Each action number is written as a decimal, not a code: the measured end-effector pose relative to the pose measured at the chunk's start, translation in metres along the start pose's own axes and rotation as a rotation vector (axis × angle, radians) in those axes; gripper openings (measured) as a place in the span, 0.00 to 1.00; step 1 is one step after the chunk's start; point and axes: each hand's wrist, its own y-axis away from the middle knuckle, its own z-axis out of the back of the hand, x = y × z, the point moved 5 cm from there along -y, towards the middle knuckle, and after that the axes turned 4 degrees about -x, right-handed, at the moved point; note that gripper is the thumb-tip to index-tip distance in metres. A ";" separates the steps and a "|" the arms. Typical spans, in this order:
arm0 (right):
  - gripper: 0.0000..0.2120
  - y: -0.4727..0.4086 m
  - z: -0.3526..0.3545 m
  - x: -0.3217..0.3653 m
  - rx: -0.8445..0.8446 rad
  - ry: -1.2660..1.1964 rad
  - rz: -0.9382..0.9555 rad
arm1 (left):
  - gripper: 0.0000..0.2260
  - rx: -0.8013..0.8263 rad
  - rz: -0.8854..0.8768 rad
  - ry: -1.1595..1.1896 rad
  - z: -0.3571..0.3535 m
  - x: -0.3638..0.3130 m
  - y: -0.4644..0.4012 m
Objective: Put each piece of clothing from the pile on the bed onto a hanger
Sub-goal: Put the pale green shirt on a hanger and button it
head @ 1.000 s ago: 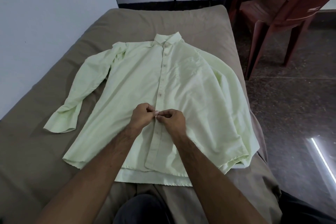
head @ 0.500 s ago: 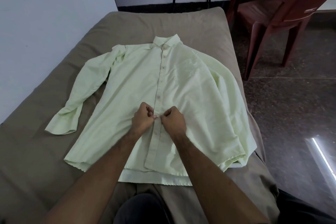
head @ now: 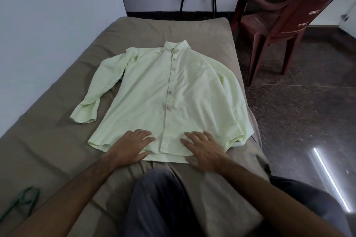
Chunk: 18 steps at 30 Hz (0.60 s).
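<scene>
both hands [head: 133,147] flat on shirt [head: 173,90] hem, seemingly pressing

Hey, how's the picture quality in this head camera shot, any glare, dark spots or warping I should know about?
Head view: dim overall, and the pale green shirt is the brightest thing; a bright streak of glare lies on the polished floor at right; wide-angle warping bends the bed edges and the chair; the near forearms and lap sit in shadow; both hands, left hand and right hand, look sharp.
</scene>
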 end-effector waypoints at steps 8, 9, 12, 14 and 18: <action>0.10 -0.025 0.016 0.053 -0.119 0.090 0.007 | 0.06 -0.081 -0.126 -0.245 0.014 -0.024 -0.013; 0.05 -0.031 0.016 0.056 -0.130 0.029 -0.047 | 0.07 -0.100 -0.135 -0.249 0.016 -0.024 -0.013; 0.06 -0.041 0.012 0.055 -0.159 -0.191 -0.231 | 0.11 -0.119 -0.115 -0.243 0.017 -0.023 -0.009; 0.17 -0.039 0.008 0.056 -0.147 -0.265 -0.284 | 0.11 -0.103 -0.096 -0.216 0.014 -0.023 -0.006; 0.14 -0.039 0.004 0.065 -0.122 -0.179 -0.271 | 0.09 -0.099 -0.070 -0.152 0.015 -0.024 -0.007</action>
